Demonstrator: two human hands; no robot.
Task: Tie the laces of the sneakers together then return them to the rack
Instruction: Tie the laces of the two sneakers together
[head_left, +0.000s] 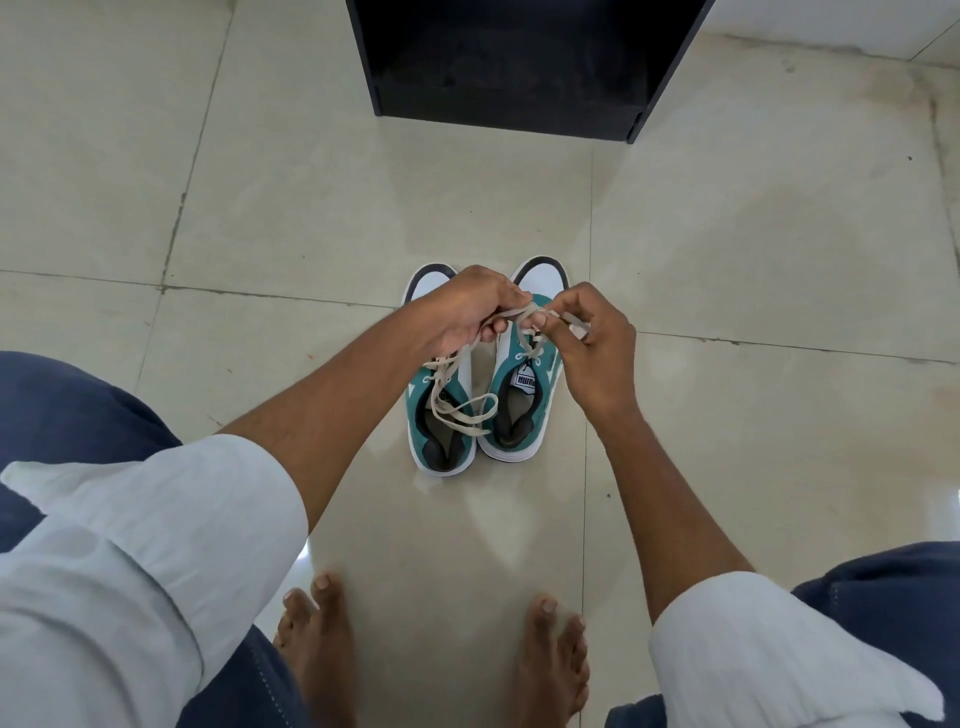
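**Joining the laces above the pair**

Head view. Two teal sneakers (470, 395) stand side by side on the tiled floor (727, 260), toes pointing toward the dark rack (519, 67), which sits well apart from them. The left hand (467, 306) is curled shut around the laces (524, 314); the right hand (592, 345) pinches a strand between thumb and fingertips, its other fingers loosely bent. A slack loop (467, 410) lies across the left shoe's opening (not yet drawn in). Advice: keep both strands taut and cinch the knot midway between the shoes, so the pair hangs evenly when lifted.
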